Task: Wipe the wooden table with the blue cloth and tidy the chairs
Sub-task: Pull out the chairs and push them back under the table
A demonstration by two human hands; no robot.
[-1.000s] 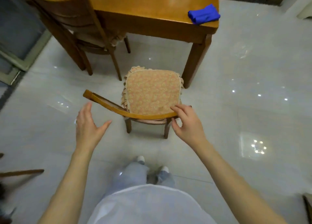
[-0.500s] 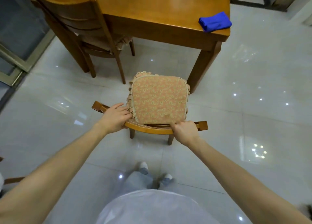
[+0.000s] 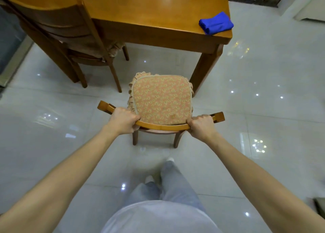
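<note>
- A white top covers the belly. It is plain, with a round edge at the bottom.
- The trousers are light blue-grey, like pale jeans. They are long and loose and go down to the feet.
- The shoes are white. Only the tips show under the trousers.
- The left arm and right arm are bare as far up as can be seen.
- The left hand and right hand are bare too.
</note>
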